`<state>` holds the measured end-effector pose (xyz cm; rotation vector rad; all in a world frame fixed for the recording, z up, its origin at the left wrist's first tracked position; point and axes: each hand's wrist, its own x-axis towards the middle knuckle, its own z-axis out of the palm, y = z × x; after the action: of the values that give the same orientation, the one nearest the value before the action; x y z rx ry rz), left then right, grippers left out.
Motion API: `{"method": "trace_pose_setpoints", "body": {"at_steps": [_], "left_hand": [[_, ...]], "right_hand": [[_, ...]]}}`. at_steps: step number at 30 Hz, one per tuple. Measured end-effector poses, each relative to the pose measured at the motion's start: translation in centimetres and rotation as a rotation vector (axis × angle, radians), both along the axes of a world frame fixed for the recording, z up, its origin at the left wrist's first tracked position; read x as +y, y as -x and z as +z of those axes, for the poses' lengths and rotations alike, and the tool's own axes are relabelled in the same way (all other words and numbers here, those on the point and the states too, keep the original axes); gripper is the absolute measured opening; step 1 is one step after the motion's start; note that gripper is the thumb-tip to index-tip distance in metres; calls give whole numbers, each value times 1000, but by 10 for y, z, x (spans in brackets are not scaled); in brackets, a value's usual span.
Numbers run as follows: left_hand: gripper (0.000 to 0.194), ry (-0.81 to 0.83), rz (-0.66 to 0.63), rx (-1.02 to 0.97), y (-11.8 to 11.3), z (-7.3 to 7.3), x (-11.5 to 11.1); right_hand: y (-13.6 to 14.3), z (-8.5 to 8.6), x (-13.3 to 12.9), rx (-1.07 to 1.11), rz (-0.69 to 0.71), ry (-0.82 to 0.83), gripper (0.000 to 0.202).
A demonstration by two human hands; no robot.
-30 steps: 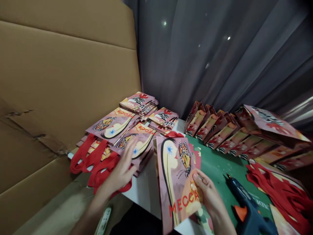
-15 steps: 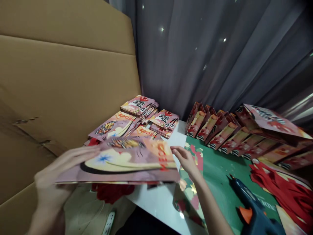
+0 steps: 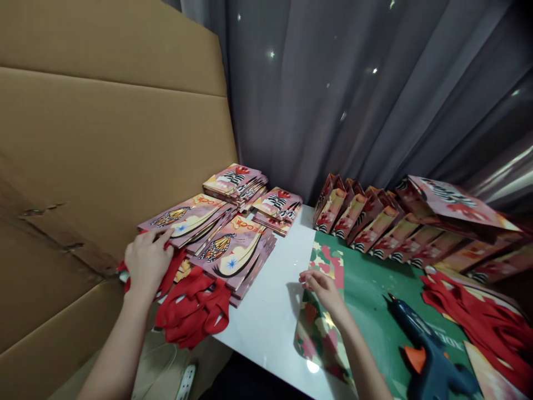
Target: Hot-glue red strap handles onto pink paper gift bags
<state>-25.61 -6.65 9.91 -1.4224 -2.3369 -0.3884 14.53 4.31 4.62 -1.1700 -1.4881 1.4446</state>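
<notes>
My left hand (image 3: 147, 261) is over the front left corner of a pile of flat printed paper bags (image 3: 183, 216), fingers apart, beside the heap of red ribbon (image 3: 194, 305). Whether its fingertips touch the bags or the ribbon is hard to make out. A second stack of bags (image 3: 235, 250), with a butterfly and red lettering on top, lies just to the right. My right hand (image 3: 320, 286) hovers over the left edge of a camouflage-patterned strip (image 3: 322, 328), its fingers curled toward the thumb and nothing visible in them.
Smaller bag stacks (image 3: 237, 180) lie at the back. Opened bags (image 3: 366, 216) stand in a row at the right, along the grey curtain (image 3: 333, 100). A glue gun (image 3: 428, 344) and more red ribbon (image 3: 478, 322) rest on the green mat (image 3: 370, 294). Cardboard (image 3: 112, 139) walls the left.
The stack of bags that was held up in front of me now lies on the white table. My left hand has let go of it and moved to the pile at the left.
</notes>
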Motion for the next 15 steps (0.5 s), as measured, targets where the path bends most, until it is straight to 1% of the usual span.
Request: {"method": "trace_pose_setpoints", "body": {"at_steps": [2,4,7,10,12,13,15], "left_hand": [[50,89,-109,-21,-1,2,5],[53,116,-171,-89,2,0,8],[60,51,-193,-202,10,-6,7],[65,-44,-197,-247,16,-13,1],[63,-54,-172,-252,15,-17,-3],[63,-48,-161,-251,14,-19,-3],[69,-32,-149,-235,7,-22,-2]], "right_hand": [[-4,-5,-1,-1,-10,13,59],[-8,-10,-3,-4,-34,13,59],[-11,-17,-5,-6,-51,-7,57],[-15,-20,-1,-40,-22,-82,47],[-18,-14,8,-83,-8,-148,40],[-20,-8,15,-129,-10,-200,37],[-23,11,33,-260,-49,-337,31]]}}
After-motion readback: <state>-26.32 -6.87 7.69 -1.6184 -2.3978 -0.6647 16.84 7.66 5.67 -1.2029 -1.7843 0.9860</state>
